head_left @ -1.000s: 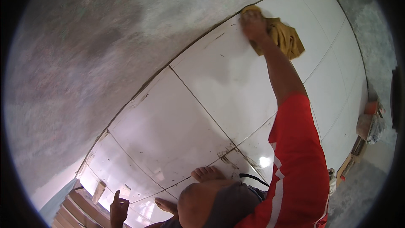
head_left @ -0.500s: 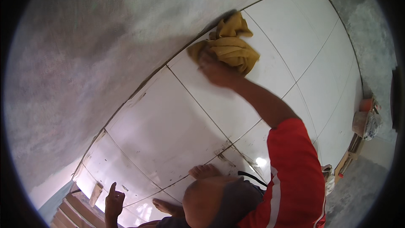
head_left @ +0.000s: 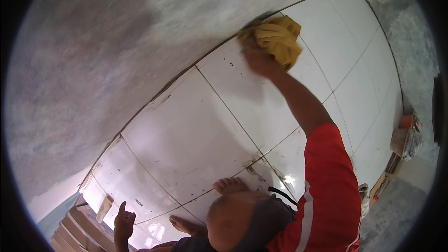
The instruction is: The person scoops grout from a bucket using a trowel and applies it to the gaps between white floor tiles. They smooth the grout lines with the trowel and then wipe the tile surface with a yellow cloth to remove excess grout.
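Observation:
At the far side of the white tiled floor [head_left: 186,126], my right hand [head_left: 262,61] grips a bunched mustard-yellow cloth [head_left: 280,37] and presses it to the tiles beside the wall. The cloth and the fingers are partly smeared by motion. Several small dark specks [head_left: 232,64] lie on the tile just left of that hand. Down at the lower left, my left hand [head_left: 124,223] is raised near my foot with one finger stretched out and nothing in it.
A rough grey wall [head_left: 116,51] borders the floor on the left. Brown steps [head_left: 84,228] and a small block [head_left: 105,207] are at lower left. Containers [head_left: 401,139] and wooden pieces [head_left: 385,177] line the right edge. My bare foot [head_left: 231,185] rests on the tiles.
My right hand has slid the cloth a little to the right along the wall edge. Dark specks now show on the tile where it was. The left hand keeps nearly the same place.

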A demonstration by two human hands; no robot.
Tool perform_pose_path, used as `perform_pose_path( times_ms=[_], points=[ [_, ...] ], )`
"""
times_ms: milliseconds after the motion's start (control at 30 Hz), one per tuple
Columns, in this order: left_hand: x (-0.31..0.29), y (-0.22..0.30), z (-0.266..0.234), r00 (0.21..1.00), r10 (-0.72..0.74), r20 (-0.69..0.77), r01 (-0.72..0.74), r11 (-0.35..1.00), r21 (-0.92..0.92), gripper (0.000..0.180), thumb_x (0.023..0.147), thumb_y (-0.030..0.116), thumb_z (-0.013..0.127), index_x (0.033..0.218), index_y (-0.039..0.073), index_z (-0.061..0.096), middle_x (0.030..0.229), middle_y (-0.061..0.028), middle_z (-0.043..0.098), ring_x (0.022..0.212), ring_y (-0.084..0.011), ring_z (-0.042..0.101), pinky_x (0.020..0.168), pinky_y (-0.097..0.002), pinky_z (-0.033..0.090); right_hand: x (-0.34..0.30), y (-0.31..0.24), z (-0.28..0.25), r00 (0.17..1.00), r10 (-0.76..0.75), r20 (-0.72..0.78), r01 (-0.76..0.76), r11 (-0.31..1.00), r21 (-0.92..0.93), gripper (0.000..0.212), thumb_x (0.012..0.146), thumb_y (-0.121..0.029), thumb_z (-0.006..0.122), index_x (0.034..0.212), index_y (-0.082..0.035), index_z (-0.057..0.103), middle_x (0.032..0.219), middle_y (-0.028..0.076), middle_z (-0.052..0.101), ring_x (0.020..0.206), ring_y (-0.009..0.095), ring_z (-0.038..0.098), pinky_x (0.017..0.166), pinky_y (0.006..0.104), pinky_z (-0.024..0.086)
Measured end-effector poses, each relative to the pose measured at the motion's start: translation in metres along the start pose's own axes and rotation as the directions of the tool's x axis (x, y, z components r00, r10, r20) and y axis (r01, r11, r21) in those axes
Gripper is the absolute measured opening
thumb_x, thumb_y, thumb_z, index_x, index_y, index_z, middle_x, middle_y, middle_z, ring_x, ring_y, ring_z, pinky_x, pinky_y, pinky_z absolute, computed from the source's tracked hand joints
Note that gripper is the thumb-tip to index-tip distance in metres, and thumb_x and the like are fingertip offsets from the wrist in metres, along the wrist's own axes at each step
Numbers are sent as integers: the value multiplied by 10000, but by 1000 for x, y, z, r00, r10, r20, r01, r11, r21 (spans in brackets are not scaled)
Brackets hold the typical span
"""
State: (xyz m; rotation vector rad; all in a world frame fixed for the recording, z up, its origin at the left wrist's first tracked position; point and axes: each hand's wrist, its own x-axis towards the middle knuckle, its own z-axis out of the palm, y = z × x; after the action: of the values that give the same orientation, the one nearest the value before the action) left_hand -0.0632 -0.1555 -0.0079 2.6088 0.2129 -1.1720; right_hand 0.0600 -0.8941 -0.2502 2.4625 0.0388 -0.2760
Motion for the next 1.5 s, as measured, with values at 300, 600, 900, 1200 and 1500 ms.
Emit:
perform_pose_path(
  times_ms=[300,600,900,1200,1500],
  points=[
    [-9,7,-8,997,-65,-36,66,997,40,647,917,173,660,1495,-11,433,914,-177,732,840,-283,716,799,-402,555,-72,-135,-122,997,72,7,-56,702,710,648,1007,-492,492,1435,-5,523,1572,200,374,1498,480,220,1116,723,245],
    [-6,-10,-13,999,-43,22,42,997,64,669,906,180,648,1508,-2,419,946,-189,731,890,-307,716,832,-426,554,-111,16,-19,799,310,516,-585,600,545,357,1002,-237,457,1173,2,659,1158,179,705,1226,323,609,1086,479,449],
    [16,-23,-5,1000,24,-3,-24,999,44,644,914,162,612,1497,-30,418,898,-177,710,841,-293,697,814,-412,548,-104,-21,-95,996,-71,56,25,811,585,590,1009,-433,506,1384,20,556,1523,190,463,1477,392,339,1112,606,381],
    [-1,-119,4,992,-95,77,97,995,-18,684,946,138,610,1546,-23,325,825,-96,657,728,-187,623,709,-339,541,18,92,53,754,597,275,-643,584,495,634,1027,-509,432,1518,-108,443,1625,104,370,1519,332,294,1120,586,388],
    [16,-87,4,999,45,23,-45,999,-23,677,902,124,629,1507,-49,379,762,-117,676,701,-191,669,681,-336,540,7,-28,-33,923,208,-324,21,812,583,499,943,-392,556,1244,-7,654,1379,198,591,1385,441,446,1015,604,444]
  ],
)
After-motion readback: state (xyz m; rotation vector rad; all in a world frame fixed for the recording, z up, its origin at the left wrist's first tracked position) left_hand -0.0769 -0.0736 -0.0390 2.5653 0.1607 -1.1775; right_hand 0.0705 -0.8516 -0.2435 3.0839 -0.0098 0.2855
